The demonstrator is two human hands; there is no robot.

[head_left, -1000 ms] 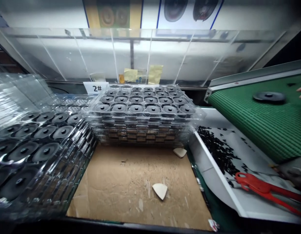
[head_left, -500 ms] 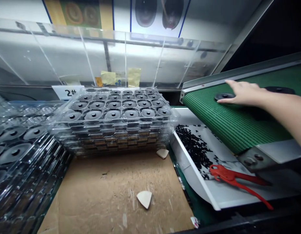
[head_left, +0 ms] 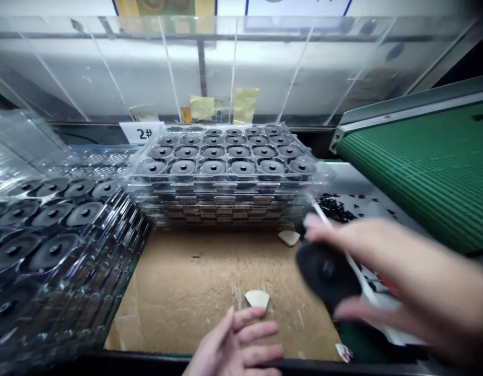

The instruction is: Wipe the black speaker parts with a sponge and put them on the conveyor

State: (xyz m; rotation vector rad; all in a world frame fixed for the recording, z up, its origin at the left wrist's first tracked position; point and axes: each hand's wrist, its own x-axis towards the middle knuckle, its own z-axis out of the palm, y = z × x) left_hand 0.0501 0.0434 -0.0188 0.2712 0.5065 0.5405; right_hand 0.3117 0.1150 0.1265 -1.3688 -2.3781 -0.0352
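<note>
My right hand (head_left: pixel 386 261), blurred by motion, grips a black oval disc with a raised centre nub (head_left: pixel 323 269) between thumb and fingers. It holds the disc over the right edge of the cardboard sheet (head_left: pixel 186 297). Low in the middle, my left hand (head_left: pixel 237 347) has its fingers spread, with nothing in them. Its fingertips are beside a cream wedge-shaped piece (head_left: pixel 257 298) lying on the cardboard; whether they touch it I cannot tell. Behind the cardboard, similar black discs fill the top of a stack of clear plastic trays (head_left: pixel 225 183).
Another stack of clear trays (head_left: pixel 104 235) with black discs stands at left. A second cream wedge (head_left: pixel 289 238) lies near the back. At right are a green conveyor belt (head_left: pixel 425 172), small black pieces (head_left: pixel 337 207) in a white bin, and a partly hidden red tool (head_left: pixel 390 286).
My right hand has come off the conveyor, down and left, with the black disc now in it. My left hand has entered from below. The view has swung right and downward.
</note>
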